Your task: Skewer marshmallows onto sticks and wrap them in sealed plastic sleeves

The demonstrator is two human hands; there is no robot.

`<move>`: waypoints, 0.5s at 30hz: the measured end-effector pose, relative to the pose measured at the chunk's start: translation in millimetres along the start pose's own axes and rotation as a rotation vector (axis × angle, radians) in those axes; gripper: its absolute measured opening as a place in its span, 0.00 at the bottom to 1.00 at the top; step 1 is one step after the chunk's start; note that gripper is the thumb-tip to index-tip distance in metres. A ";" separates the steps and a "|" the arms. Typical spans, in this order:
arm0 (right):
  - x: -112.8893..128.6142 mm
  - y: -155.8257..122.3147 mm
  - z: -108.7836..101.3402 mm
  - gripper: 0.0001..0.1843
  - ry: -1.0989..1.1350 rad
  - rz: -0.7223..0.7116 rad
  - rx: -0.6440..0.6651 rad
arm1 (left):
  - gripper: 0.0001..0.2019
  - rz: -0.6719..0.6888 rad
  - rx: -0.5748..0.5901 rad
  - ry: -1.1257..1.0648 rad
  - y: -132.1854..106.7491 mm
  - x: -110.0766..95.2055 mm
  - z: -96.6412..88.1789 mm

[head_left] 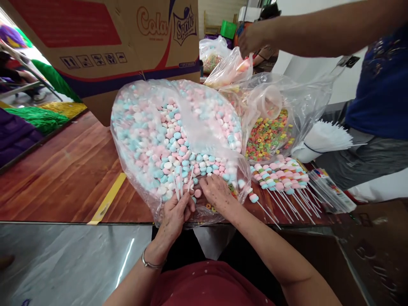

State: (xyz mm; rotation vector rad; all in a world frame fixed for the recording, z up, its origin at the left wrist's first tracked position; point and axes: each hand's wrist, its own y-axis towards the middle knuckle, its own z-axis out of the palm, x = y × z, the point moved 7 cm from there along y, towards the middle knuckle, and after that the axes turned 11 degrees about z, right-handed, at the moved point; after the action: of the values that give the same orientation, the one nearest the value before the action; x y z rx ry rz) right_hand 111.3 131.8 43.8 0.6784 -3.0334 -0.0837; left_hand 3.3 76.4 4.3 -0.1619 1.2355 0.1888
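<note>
The left hand (176,213) pinches a few white sticks (179,185), long axes pointing away from the body; sweets (172,165) lie ahead in the bag (202,125); the right hand (218,194), nearer them, has curled fingers, whether gripping one I cannot tell.

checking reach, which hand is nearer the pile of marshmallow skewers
Right. The right hand is at the marshmallow bag, left of the skewers; the left hand, holding white sticks, is farther left.
</note>
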 end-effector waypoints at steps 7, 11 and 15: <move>-36.8 8.7 -5.5 0.07 0.473 0.288 -0.045 | 0.18 0.035 0.060 0.223 -1.9 -6.2 -12.2; -62.0 7.0 7.3 0.11 1.359 0.539 0.010 | 0.17 0.179 0.151 0.553 -2.6 -17.6 -13.0; -59.2 0.9 11.4 0.16 1.853 0.632 0.060 | 0.17 0.241 0.178 0.684 -3.7 -26.9 -5.1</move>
State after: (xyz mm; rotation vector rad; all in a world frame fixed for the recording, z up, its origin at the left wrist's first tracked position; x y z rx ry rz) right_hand 164.0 158.3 31.3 -0.2552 -1.2772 0.4009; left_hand -9.1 70.1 28.2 0.0903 1.9467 0.2410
